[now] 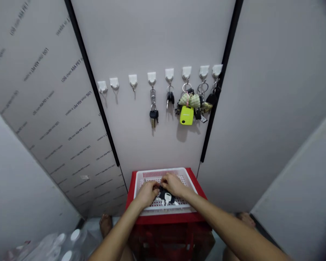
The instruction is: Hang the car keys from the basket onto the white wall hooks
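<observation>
Both my hands are inside a white plastic basket (137, 183), low in the view. My left hand (148, 194) has its thumb and fingers pinched at the dark upper end of a bunch of keys (167, 198). From the other side, my right hand (173, 184) closes its bent fingers on the same bunch, a little farther from me. Silver key blades and black key heads spread below the fingers, over the basket's perforated bottom. My fingertips hide the spot where they meet the keys.
The basket stands on a red stool (174, 218) against the wall. Above it runs a row of white hooks (151, 77). Keys (153, 115) and a yellow-green fob (186, 115) hang from those toward the right. Clear bottles (75, 236) stand at the lower left.
</observation>
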Action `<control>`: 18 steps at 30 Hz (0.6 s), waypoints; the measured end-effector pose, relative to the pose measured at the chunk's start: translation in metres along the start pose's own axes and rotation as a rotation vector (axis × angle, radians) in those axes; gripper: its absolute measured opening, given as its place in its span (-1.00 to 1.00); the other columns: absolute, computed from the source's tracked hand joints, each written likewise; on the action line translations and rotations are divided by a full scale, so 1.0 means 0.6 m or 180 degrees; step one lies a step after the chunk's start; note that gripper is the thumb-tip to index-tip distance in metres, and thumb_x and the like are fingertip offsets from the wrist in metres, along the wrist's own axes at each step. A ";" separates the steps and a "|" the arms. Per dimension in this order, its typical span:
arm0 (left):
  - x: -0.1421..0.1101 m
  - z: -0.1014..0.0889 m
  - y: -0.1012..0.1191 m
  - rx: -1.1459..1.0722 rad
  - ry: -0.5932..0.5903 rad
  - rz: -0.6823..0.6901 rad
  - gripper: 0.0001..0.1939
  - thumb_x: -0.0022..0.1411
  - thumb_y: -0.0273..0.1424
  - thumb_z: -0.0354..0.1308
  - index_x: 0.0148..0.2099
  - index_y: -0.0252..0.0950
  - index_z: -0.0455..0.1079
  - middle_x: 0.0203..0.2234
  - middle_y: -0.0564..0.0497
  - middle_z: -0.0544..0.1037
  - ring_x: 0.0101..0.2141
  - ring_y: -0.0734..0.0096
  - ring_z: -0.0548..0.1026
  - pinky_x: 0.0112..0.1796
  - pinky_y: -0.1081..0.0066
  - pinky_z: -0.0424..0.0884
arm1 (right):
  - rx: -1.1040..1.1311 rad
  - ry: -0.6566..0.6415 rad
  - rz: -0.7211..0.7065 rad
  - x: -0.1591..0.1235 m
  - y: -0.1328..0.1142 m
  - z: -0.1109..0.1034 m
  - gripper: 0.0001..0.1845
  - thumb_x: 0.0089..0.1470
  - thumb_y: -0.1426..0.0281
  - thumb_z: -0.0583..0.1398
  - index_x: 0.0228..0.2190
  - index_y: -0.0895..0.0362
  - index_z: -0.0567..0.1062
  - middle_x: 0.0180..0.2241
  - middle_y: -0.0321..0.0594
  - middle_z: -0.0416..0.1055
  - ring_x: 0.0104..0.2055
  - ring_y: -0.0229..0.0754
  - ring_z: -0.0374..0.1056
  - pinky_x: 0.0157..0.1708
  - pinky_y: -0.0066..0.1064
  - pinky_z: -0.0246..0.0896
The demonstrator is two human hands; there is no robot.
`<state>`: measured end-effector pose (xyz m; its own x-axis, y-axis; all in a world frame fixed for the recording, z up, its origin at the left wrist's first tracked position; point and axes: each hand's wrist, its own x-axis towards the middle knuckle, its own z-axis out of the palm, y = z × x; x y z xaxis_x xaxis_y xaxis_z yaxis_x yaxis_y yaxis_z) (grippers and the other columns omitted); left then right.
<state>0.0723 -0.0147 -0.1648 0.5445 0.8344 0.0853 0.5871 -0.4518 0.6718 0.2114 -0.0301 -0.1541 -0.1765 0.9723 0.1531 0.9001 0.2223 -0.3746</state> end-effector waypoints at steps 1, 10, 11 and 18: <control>-0.001 -0.001 0.002 -0.0124 0.0096 -0.0036 -0.75 -0.12 -0.49 -0.07 -0.31 -0.33 0.30 -0.39 -0.03 0.42 -0.33 0.40 0.33 -0.27 0.43 0.18 | 0.0077 0.0047 -0.0038 0.001 -0.004 -0.002 -0.78 -0.22 0.50 -0.01 -0.59 0.20 0.43 -0.53 -0.17 0.37 -0.45 -0.27 0.24 -0.44 -0.52 0.02; 0.022 -0.061 0.064 -0.2228 0.0744 0.0442 -0.74 -0.04 -0.34 -0.09 -0.28 -0.36 0.22 -0.49 0.02 0.40 -0.44 0.49 0.33 -0.35 0.47 0.24 | 0.1239 0.0671 -0.0350 0.037 -0.086 -0.129 -0.80 -0.18 0.43 -0.03 -0.64 0.21 0.34 -0.68 -0.30 0.27 -0.61 -0.37 0.15 -0.57 -0.56 0.04; 0.028 -0.080 0.078 -0.2364 0.0841 0.0451 -0.76 -0.04 -0.32 -0.09 -0.33 -0.36 0.22 -0.58 0.05 0.38 -0.52 0.53 0.32 -0.43 0.49 0.24 | 0.1361 0.0756 -0.0370 0.044 -0.098 -0.152 -0.81 -0.18 0.43 -0.03 -0.64 0.21 0.33 -0.70 -0.32 0.25 -0.63 -0.38 0.13 -0.59 -0.57 0.04; 0.065 -0.254 0.190 -0.2157 0.1533 0.0722 -0.84 -0.06 -0.34 -0.06 -0.53 -0.35 0.16 -0.80 0.19 0.19 -0.77 0.69 0.17 -0.68 0.60 0.11 | 0.1450 0.1897 -0.0953 0.122 -0.181 -0.298 -0.85 -0.23 0.46 0.02 -0.50 0.20 0.33 -0.66 -0.35 0.26 -0.63 -0.40 0.16 -0.57 -0.55 0.10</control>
<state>0.0689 0.0143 0.0274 0.2018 0.8590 0.4705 -0.0729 -0.4659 0.8818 0.1719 0.0042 0.0611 -0.0266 0.6937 0.7198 0.5748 0.5997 -0.5567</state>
